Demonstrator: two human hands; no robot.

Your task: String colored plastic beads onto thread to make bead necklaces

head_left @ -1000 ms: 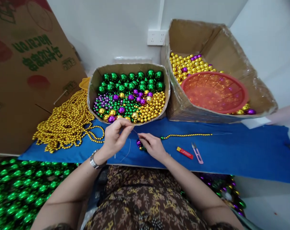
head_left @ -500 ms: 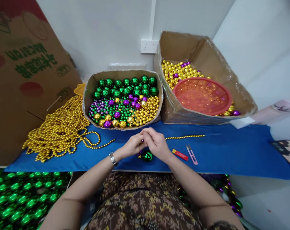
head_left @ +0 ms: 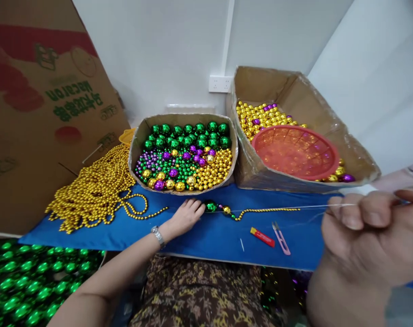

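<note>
A thin pale thread runs nearly straight across the blue cloth. At its right end my right hand, large and close to the camera, is closed with the thread between its curled fingers. My left hand, with a metal watch on the wrist, is closed over the left end of a bead string; the part under its fingers is hidden. Beside its fingertips are a large green bead, a gold bead and small purple and green beads. A chain of small gold beads continues to the right.
Behind the hands stands a box of sorted green, purple and gold beads. A larger carton holds a red basket. Gold bead chains are heaped left. A red cutter, pink thread snips and a small white stick lie in front.
My hands have parted. The right has swung far right and nearer the camera, pulling the thread out; the left stays on the bead string, which is now stretched out beside it.
</note>
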